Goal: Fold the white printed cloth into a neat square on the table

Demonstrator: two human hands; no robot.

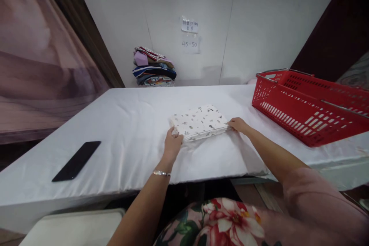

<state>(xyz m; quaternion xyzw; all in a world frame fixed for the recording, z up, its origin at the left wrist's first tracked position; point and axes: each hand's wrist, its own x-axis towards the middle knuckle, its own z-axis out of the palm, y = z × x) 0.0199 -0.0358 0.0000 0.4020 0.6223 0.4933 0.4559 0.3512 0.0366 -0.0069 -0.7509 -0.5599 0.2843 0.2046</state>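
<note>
Both hands grip a folded printed cloth [198, 122] mid-desk [121, 130]: left hand [172, 144] pinches its near-left corner, right hand [238, 124] its right edge; long axis runs left-right between them.

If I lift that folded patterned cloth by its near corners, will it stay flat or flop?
Probably floppy: the folded cloth shows thin stacked layers, likely sagging between left hand and right hand. Likely light. It may slide on the smooth table cover.
</note>
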